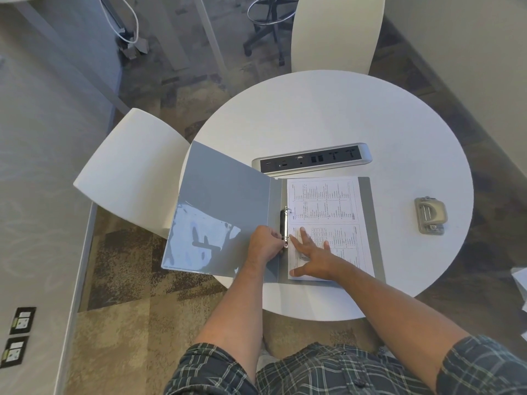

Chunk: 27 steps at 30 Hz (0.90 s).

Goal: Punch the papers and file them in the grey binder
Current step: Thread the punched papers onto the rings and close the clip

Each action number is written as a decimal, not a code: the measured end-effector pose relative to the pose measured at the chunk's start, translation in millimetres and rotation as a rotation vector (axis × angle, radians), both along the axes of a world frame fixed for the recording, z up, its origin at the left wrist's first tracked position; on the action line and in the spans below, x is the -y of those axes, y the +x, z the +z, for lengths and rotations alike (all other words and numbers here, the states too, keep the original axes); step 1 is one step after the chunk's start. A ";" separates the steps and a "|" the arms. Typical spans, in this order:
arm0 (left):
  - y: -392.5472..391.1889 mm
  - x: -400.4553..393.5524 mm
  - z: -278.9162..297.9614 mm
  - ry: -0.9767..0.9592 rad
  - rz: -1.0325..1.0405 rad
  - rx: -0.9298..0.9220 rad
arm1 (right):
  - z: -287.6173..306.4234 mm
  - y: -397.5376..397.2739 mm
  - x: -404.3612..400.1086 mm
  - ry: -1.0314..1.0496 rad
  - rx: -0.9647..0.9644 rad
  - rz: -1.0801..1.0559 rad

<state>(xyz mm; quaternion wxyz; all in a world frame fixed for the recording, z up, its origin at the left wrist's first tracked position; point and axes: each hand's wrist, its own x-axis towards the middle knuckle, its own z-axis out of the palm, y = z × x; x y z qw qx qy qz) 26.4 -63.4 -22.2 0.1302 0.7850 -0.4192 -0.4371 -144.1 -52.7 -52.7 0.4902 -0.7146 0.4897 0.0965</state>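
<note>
The grey binder [222,195] lies open on the round white table [328,115], its front cover raised to the left. Printed papers [325,206] lie on its right half beside the metal ring mechanism [285,220]. My left hand [263,243] is curled at the near end of the ring mechanism, gripping it. My right hand [312,252] lies flat on the papers with fingers spread, pressing them down next to the near ring. A grey hole punch [430,215] sits apart on the table to the right.
A silver power and port strip [312,161] lies on the table just behind the binder. White chairs stand at the left [128,169] and far side [336,32]. More white sheets [520,283] show at the right edge.
</note>
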 end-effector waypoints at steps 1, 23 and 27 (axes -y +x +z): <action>-0.2 0.1 0.3 -0.003 0.002 0.001 | 0.2 0.3 -0.5 0.000 0.003 -0.005; -8.1 -16.1 -4.6 -0.033 0.063 -0.008 | 16.1 -52.7 -9.7 -0.375 -0.541 -0.869; -9.5 -21.9 -6.8 -0.047 0.062 -0.005 | 16.8 -46.0 -5.3 -0.325 -0.552 -0.884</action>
